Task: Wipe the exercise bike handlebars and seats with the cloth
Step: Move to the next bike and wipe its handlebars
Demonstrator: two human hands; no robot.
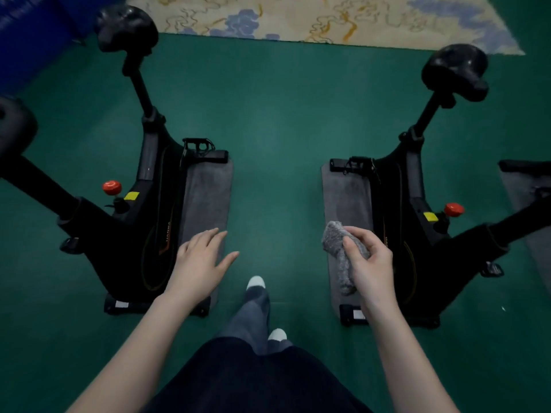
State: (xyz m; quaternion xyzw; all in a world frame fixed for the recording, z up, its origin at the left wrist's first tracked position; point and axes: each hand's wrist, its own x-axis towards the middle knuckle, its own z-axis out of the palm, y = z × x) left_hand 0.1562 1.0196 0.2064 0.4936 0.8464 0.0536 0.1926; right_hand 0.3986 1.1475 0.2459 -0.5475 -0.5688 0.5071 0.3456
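Cloth [337, 239]: grey, knobbly pile, matt, microfibre/terry look from my end. L seat [126, 28] + R seat [456, 71]: black, smooth skin w/ soft sheen, vinyl-ish, can't confirm. L seat post [142, 90], R seat post [429, 111]: black satin, prob. metal. L bike body [134, 251], R bike body [423, 263]: black, semi-matt, moulded-plastic look. Red knobs [112, 187] [453, 209]: glossy plastic. L mat [205, 198], R mat [347, 198]: grey, short-nap carpet texture. Floor [274, 129]: green, smooth, flat matt. Rug [298, 13]: cream patterned textile, matt. Trouser leg [253, 317]: dark matt fabric.
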